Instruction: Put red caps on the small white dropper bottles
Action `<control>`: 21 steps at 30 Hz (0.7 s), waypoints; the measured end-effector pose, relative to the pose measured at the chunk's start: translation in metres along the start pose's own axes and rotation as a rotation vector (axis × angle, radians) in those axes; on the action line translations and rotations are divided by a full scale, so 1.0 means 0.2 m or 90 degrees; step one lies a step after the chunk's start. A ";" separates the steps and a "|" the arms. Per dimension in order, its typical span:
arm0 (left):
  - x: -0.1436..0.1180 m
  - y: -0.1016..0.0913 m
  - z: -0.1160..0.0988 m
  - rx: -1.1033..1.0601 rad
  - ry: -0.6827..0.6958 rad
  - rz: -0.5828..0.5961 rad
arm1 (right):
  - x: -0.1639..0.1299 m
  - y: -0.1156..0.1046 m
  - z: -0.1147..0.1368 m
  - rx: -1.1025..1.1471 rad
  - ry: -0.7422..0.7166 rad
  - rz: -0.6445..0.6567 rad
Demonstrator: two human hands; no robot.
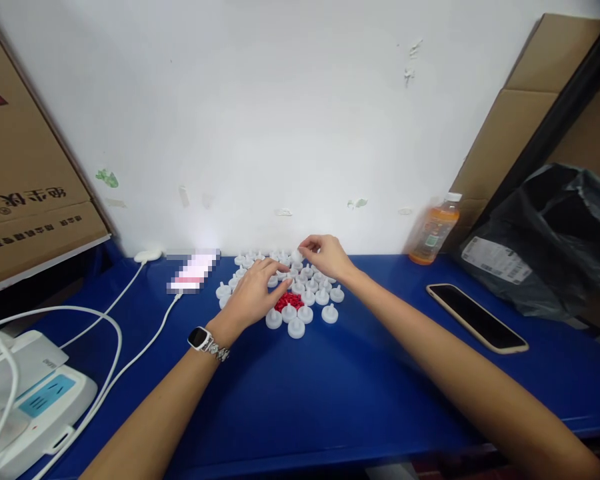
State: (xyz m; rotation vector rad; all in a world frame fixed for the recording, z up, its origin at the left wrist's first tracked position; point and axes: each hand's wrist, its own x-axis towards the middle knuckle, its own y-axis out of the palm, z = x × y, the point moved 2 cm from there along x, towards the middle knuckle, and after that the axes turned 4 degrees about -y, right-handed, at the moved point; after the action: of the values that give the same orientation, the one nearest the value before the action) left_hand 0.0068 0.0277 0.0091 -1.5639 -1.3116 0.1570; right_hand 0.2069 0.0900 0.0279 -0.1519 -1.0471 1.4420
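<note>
We have the white caps [296, 327] clustered around the red pieces [289, 301] on the blue desk [325, 393], probably for easy reach. Our right hand [329, 256] pinches a cap near the wall [280, 120]; our left hand [257, 291] arches palm-down over others, whether gripping any we cannot tell.
</note>
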 end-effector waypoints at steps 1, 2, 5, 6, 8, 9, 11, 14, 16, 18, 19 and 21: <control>0.00 0.00 0.00 0.001 -0.002 0.003 | 0.02 -0.01 -0.02 -0.062 0.029 -0.018; 0.00 0.01 0.01 0.004 -0.003 0.007 | 0.05 -0.01 -0.04 -0.125 0.064 -0.018; 0.00 0.02 0.02 0.014 0.003 0.019 | 0.10 0.01 -0.12 -0.247 0.139 0.060; 0.00 0.02 0.03 0.016 0.007 0.021 | 0.11 0.02 -0.14 -0.258 0.144 0.086; -0.01 0.02 0.03 0.016 0.014 0.024 | 0.10 0.05 -0.15 -0.255 0.135 0.108; -0.01 0.02 0.03 0.016 0.016 0.024 | 0.09 0.05 -0.15 -0.255 0.123 0.110; -0.01 0.02 0.02 0.014 0.016 0.026 | 0.07 0.06 -0.13 -0.265 0.065 0.117; -0.01 0.02 0.00 0.006 0.020 0.029 | 0.05 0.06 -0.09 -0.293 -0.045 0.172; -0.01 0.02 -0.01 0.001 0.024 0.030 | 0.06 0.07 -0.08 -0.308 -0.061 0.239; -0.01 0.02 -0.01 0.001 0.025 0.031 | 0.08 0.08 -0.09 -0.314 -0.045 0.290; -0.01 0.02 -0.01 0.003 0.026 0.032 | 0.09 0.08 -0.09 -0.315 -0.037 0.304; -0.01 0.02 0.00 0.008 0.026 0.032 | 0.11 0.09 -0.09 -0.312 -0.029 0.314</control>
State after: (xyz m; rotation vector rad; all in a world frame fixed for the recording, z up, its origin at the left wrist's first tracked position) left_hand 0.0092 0.0262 0.0058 -1.5827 -1.2380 0.1648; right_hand 0.2005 0.1205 0.0158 -0.7778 -1.4544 1.5960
